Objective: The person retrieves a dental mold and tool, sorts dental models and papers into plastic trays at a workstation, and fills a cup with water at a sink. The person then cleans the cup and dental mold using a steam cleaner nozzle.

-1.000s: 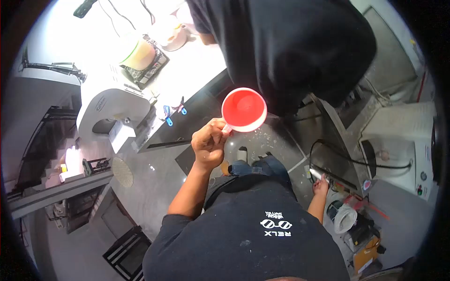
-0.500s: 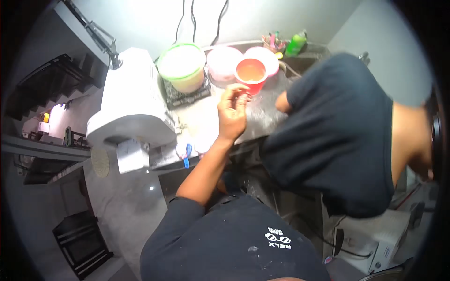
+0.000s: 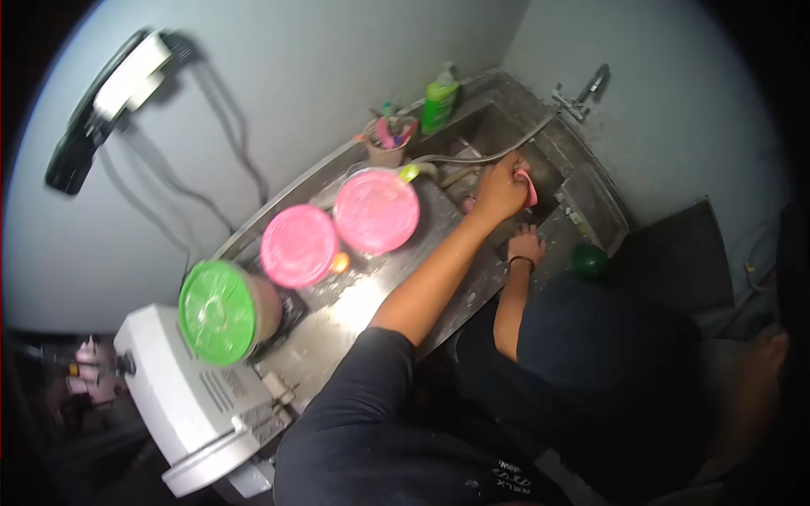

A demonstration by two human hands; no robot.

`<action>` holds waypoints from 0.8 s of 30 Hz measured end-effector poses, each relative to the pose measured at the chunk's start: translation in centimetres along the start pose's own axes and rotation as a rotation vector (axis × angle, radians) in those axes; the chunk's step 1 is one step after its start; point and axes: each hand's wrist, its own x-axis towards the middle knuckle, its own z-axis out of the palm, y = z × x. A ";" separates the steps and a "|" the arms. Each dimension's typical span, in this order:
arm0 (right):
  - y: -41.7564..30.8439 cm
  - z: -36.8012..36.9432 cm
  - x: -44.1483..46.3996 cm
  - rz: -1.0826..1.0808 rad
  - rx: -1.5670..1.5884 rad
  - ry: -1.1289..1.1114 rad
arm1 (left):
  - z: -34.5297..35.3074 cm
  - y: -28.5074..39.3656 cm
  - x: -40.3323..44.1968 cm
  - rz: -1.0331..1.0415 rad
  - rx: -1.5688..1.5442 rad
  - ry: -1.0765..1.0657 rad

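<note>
My left hand (image 3: 504,192) reaches over the sink (image 3: 548,164) at the back right, fingers closed around a pinkish-red cup (image 3: 530,187). The cup is tilted and partly hidden behind the hand. My right hand is out of view. Just below the cup, a co-worker's hand (image 3: 526,244) with a dark wristband rests near the sink's front edge. A hose (image 3: 498,158) runs from the wall tap (image 3: 578,103) past my fingers.
Two pink-lidded tubs (image 3: 377,211) and a green-lidded bucket (image 3: 218,312) stand on the metal counter (image 3: 337,316). A white machine (image 3: 181,388) is at lower left. Behind are a green soap bottle (image 3: 440,103) and a utensil holder (image 3: 386,152). A co-worker (image 3: 607,363) leans in at right.
My left hand has moved right from above the counter to the sink, with the red cup now in it. The view has turned right, showing the sink and tap.
</note>
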 end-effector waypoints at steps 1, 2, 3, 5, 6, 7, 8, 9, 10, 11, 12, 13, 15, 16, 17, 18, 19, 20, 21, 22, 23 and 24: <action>-0.2 0.7 -0.3 0.015 0.015 -0.016 | 1.9 0.0 2.0 -0.048 0.121 -0.076; -0.1 1.7 -0.6 0.016 0.014 0.000 | 5.2 -2.6 4.5 0.044 0.252 -0.127; -0.1 2.4 -0.8 0.019 0.012 0.013 | 7.1 -3.1 6.7 0.061 0.235 -0.144; -1.1 1.7 -1.4 0.108 0.049 -0.106 | 11.3 -3.1 10.7 0.071 0.331 -0.319; -1.6 0.6 -2.0 0.068 -0.164 -0.032 | 13.2 -2.9 13.1 0.023 0.329 -0.423; -1.9 0.3 -2.9 0.049 -0.295 0.021 | 14.9 -2.5 15.0 0.036 0.315 -0.434; -2.2 0.1 -3.9 0.038 -0.427 0.077 | 16.5 -1.9 17.0 0.034 0.381 -0.501; -2.6 0.5 -4.2 0.055 -0.357 0.081 | 17.9 -1.0 19.5 0.044 0.449 -0.552; -2.8 1.2 -4.5 0.072 -0.286 0.087 | 20.1 -1.3 21.8 0.067 0.439 -0.556; -3.6 2.5 -4.8 0.178 -0.747 0.163 | 22.1 -2.1 23.5 0.083 0.406 -0.544; -4.4 4.0 -5.1 0.327 -1.195 0.197 | 24.2 -3.0 24.9 0.028 0.323 -0.428; -5.0 4.6 -5.1 0.389 -1.772 0.250 | 26.3 -3.8 26.6 -0.028 0.242 -0.313; -5.8 4.1 -5.7 0.348 -2.185 0.296 | 26.9 -4.2 27.6 -0.037 0.226 -0.333; -5.7 3.2 -6.3 0.268 -2.102 0.301 | 25.9 -4.0 26.7 -0.030 0.225 -0.358; -5.6 2.8 -6.7 0.191 -2.019 0.301 | 25.2 -3.9 25.7 -0.030 0.230 -0.383; -5.2 3.6 -6.3 0.213 -1.060 0.247 | 26.7 -6.3 25.6 -0.035 0.237 -0.390; -4.7 4.6 -6.3 0.189 -0.573 0.200 | 27.6 -9.0 24.9 -0.105 0.242 -0.338; -4.2 5.8 -6.4 0.196 -0.085 0.169 | 28.1 -11.0 24.5 -0.176 0.250 -0.285; -4.0 6.9 -6.6 0.129 -0.614 0.124 | 26.5 -10.5 23.1 -0.178 0.261 -0.287; -4.5 6.9 -6.8 0.089 -0.876 0.083 | 24.8 -9.9 21.4 -0.149 0.309 -0.354; -5.0 6.9 -6.9 0.039 -1.139 0.055 | 23.5 -9.1 20.6 -0.117 0.357 -0.418; -6.6 5.7 -8.4 0.024 -2.014 0.004 | 24.0 -9.4 20.7 -0.086 0.333 -0.383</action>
